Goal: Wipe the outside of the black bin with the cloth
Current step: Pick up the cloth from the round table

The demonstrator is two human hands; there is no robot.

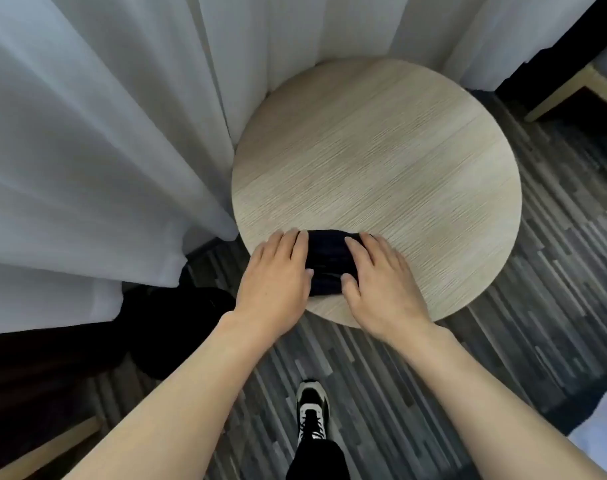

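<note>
A dark, folded cloth (328,263) lies on the near edge of a round, light wooden table (381,161). My left hand (278,275) covers its left side and my right hand (378,275) its right side. The fingers lie over the cloth and both thumbs press into its middle. A black bulky shape (177,327), which looks like the black bin, stands on the floor left of the table, below the curtain. It sits in shadow and its outline is hard to make out.
White curtains (104,133) hang to the left of and behind the table. The floor (503,341) is grey striped carpet. My shoe (311,414) stands on it below the table. A wooden furniture leg (568,95) is at the far right, and dark furniture (28,375) is at the lower left.
</note>
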